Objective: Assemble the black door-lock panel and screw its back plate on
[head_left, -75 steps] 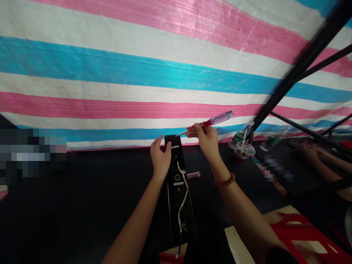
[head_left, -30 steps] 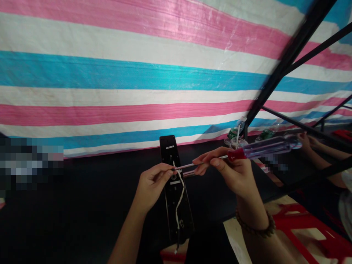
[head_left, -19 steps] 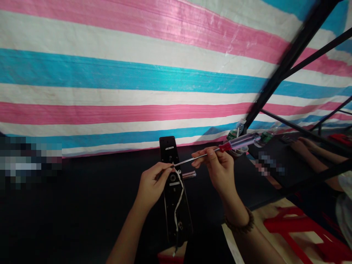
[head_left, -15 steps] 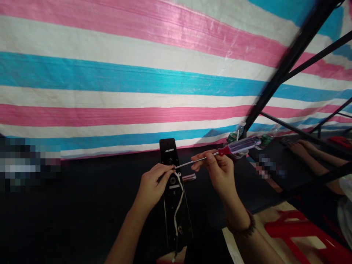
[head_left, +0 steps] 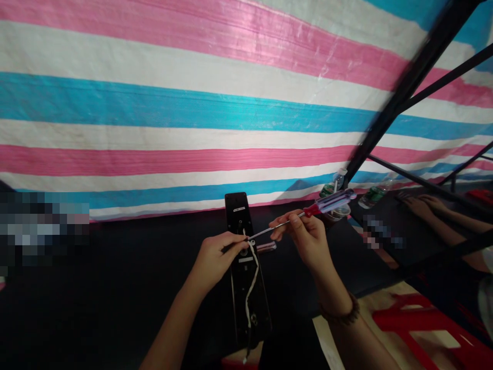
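My right hand (head_left: 306,239) is closed around the shaft end of a screwdriver (head_left: 327,203) with a clear purple and red handle. The screwdriver slants down to the left, its tip meeting the fingertips of my left hand (head_left: 219,254). Those fingers are pinched together; whatever is between them is too small to make out. Beneath lies a long black panel (head_left: 252,308), like the back of a door lock, with labels and screw holes. A white cable (head_left: 252,282) runs along it toward the front edge. Beside the panel rests a second clear-handled tool (head_left: 266,247).
Plastic bottles (head_left: 373,197) and a cup (head_left: 339,211) stand at the right back of the black table (head_left: 154,288). A black metal frame (head_left: 379,136) rises before the striped sheet (head_left: 192,113). Another person's arms (head_left: 442,221) rest farther right, above a red stool (head_left: 416,324).
The screwdriver handle sits slightly lower and to the left, and has turned a little. Both hands keep nearly the same position; the view has shifted slightly.
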`<state>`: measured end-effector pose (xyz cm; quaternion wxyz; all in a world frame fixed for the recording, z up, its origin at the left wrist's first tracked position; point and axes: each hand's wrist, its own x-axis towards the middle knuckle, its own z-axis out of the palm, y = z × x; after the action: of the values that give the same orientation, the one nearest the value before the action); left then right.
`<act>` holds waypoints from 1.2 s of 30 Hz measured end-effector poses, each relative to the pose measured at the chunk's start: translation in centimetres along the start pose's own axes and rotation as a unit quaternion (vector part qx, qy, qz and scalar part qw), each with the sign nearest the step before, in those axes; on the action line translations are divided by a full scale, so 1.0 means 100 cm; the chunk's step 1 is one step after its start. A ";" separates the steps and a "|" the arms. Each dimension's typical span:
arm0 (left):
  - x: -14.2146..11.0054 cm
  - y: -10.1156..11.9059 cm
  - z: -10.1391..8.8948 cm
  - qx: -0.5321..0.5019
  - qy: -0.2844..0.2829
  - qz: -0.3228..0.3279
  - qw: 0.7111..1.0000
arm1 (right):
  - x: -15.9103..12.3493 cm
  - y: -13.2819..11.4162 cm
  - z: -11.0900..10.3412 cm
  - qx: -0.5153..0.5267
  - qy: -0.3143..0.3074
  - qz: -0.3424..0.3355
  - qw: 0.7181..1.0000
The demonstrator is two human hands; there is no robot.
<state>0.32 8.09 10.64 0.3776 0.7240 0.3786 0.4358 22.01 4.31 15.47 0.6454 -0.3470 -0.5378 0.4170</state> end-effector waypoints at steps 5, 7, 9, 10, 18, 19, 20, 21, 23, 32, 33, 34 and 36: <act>-0.025 0.019 -0.002 0.029 -0.068 0.006 0.997 | -0.011 -0.023 -0.014 -0.025 -0.123 0.033 0.992; -0.038 0.029 -0.002 0.032 -0.085 0.015 0.996 | -0.016 -0.029 -0.018 -0.002 -0.155 0.046 0.987; -0.049 0.041 -0.003 0.029 -0.089 0.021 0.995 | -0.019 -0.032 -0.018 0.043 -0.172 0.060 0.982; -0.054 0.047 -0.004 0.032 -0.089 0.018 0.995 | -0.021 -0.032 -0.018 0.070 -0.171 0.064 0.981; -0.074 0.061 -0.010 0.126 -0.104 -0.023 0.986 | -0.048 -0.018 -0.005 0.120 -0.104 0.050 0.986; -0.074 0.058 -0.010 0.135 -0.106 -0.019 0.985 | -0.052 -0.017 -0.004 0.108 -0.096 0.050 0.988; -0.074 0.054 -0.009 0.141 -0.108 -0.016 0.984 | -0.054 -0.015 -0.003 0.096 -0.089 0.049 0.990; -0.074 0.050 -0.009 0.144 -0.107 -0.013 0.984 | -0.056 -0.013 -0.002 0.086 -0.083 0.046 0.992; -0.071 0.042 -0.007 0.139 -0.094 -0.008 0.986 | -0.055 -0.010 -0.002 0.073 -0.070 0.036 0.994; -0.017 -0.030 0.016 -0.013 0.210 -0.029 0.977 | 0.031 0.015 -0.005 -0.013 0.095 -0.099 0.990; -0.005 -0.041 0.020 -0.049 0.258 -0.041 0.964 | 0.047 0.021 -0.005 -0.038 0.110 -0.114 0.987; 0.007 -0.051 0.023 -0.079 0.286 -0.050 0.954 | 0.061 0.027 -0.004 -0.063 0.114 -0.121 0.984; 0.031 -0.065 0.029 -0.106 0.314 -0.052 0.942 | 0.086 0.039 -0.002 -0.101 0.112 -0.127 0.980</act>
<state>2.60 12.93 5.01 0.3364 0.4851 0.4669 0.6584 22.24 13.78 15.39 0.7105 -0.3837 -0.5417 0.2334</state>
